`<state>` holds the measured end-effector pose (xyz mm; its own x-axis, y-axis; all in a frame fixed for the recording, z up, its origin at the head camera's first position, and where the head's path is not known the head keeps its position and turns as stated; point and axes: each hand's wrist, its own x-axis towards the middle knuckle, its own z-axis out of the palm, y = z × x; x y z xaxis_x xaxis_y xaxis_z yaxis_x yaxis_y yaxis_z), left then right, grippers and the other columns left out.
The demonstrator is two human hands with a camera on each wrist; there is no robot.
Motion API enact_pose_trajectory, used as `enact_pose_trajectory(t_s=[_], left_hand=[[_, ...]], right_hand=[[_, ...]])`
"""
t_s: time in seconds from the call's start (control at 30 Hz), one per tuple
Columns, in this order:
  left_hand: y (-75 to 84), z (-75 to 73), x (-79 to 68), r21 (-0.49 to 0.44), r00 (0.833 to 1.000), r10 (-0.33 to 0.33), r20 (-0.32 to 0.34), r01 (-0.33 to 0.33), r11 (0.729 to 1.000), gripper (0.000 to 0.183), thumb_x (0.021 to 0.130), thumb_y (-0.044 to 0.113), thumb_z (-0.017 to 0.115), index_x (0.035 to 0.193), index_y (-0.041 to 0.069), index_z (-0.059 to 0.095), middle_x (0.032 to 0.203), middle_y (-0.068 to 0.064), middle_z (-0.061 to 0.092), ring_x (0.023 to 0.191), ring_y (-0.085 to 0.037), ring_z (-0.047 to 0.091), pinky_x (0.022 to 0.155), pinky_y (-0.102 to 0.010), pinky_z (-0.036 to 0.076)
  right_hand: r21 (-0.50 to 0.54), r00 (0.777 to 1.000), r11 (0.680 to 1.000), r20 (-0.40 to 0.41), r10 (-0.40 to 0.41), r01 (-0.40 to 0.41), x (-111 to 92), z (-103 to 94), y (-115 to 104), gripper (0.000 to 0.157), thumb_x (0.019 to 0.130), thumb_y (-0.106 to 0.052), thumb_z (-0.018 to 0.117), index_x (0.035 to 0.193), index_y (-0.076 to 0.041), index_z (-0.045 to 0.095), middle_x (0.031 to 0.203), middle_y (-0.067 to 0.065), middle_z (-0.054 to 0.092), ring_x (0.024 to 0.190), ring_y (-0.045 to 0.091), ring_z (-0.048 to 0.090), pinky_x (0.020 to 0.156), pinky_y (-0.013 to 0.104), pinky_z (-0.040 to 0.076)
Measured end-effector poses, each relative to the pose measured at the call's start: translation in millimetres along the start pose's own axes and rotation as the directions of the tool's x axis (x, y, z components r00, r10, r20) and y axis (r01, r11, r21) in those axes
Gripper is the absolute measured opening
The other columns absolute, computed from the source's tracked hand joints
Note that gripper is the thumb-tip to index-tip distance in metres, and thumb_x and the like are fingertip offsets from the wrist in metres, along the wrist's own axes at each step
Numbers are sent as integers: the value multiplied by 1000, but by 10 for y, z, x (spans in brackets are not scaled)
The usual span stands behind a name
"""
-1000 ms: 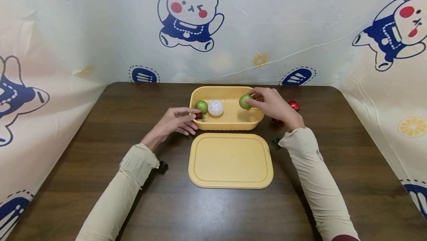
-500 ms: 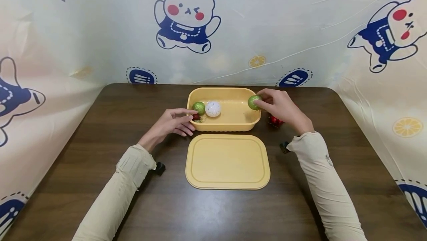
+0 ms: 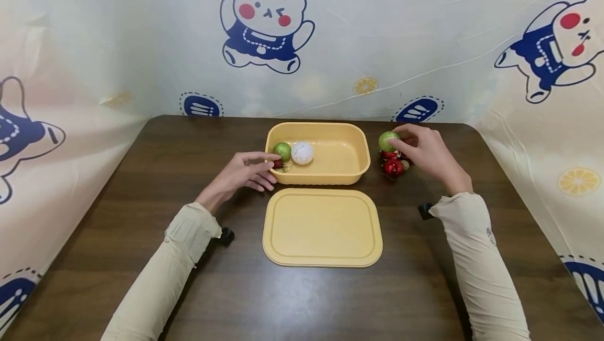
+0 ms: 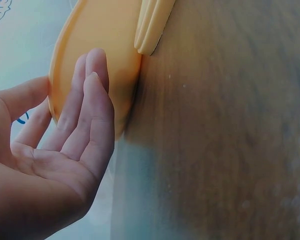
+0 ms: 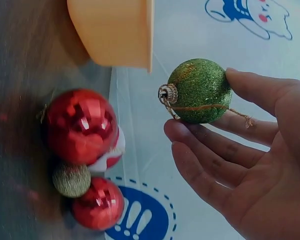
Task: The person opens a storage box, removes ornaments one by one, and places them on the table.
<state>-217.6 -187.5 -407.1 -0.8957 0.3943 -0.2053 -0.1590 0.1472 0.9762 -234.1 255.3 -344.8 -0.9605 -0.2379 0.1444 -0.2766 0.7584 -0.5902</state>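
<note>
My right hand (image 3: 431, 155) pinches a glittery green bauble (image 5: 202, 87) between thumb and fingertips, its gold cap and string showing in the right wrist view. It is in the air beyond the right end of a yellow plastic box (image 3: 330, 179). Fingers of my left hand (image 3: 238, 172) are fairly straight and touch the box's left end, thumb and forefinger at the rim, the others along the outside. Inside the box, at that end, lie another green bauble (image 3: 282, 151), a white speckled bauble (image 3: 302, 153) and a small dark red one (image 3: 278, 163), partly hidden by my fingers.
Red shiny baubles (image 5: 82, 127), a small gold ball (image 5: 71, 180) and a partly hidden red-and-white ornament (image 5: 114, 152) lie together right of the box. A flat yellow lid (image 3: 322, 228) lies in front of the box on the dark wooden table (image 3: 302, 304).
My right hand has carried the green bauble from above the box's right part out past its right end, bringing the red baubles into view. My left hand stays at the box.
</note>
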Motion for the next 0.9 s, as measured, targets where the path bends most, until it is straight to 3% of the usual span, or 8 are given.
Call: enact_pose_trajectory(t_s=[0.47,0.57,0.67,0.73,0.8,0.9], left_hand=[[9,-4,-12,26,1000,3,-2,-3,1000,47,99,29,64,138,5,58,95,-28,71,76,-34,73,66,-40,61],[5,-5,-4,29,1000,2,-8,-2,1000,46,99,29,65,137,5,59,96,-28,71,76,-34,73,66,-40,61],[5,-9,-3,28,1000,1,-12,-1,1000,44,99,28,64,137,6,60,97,-30,70,76,-35,73,67,-41,61],[6,-11,-5,29,1000,-1,-12,2,1000,44,99,29,64,137,6,60,98,-31,70,76,-34,73,67,-42,61],[7,-11,-6,29,1000,-3,-11,3,1000,44,99,28,64,137,6,60,98,-31,70,76,-35,73,67,-42,61],[6,-12,-6,33,1000,-2,-11,2,999,43,99,29,65,136,7,61,96,-28,71,76,-34,73,67,-41,61]], right_hand=[[-67,992,995,-103,71,-78,-134,-307,333,53,96,-44,64,125,0,62,117,24,66,103,38,66,88,55,53],[-68,989,994,-123,80,-89,-144,-356,447,53,95,-43,66,124,2,62,116,26,67,102,40,66,82,37,57],[-70,987,992,-130,93,-103,-144,-375,553,53,95,-40,67,124,4,62,115,28,66,102,42,66,72,11,49],[-79,986,990,-127,106,-117,-149,-371,617,53,95,-38,68,124,5,61,116,30,66,103,42,66,68,8,47],[-92,985,987,-124,118,-130,-157,-359,677,52,95,-36,68,124,6,61,116,31,66,103,43,66,73,18,54],[-101,984,984,-121,132,-145,-172,-341,755,50,95,-33,69,124,7,60,116,31,65,103,43,66,83,46,57]])
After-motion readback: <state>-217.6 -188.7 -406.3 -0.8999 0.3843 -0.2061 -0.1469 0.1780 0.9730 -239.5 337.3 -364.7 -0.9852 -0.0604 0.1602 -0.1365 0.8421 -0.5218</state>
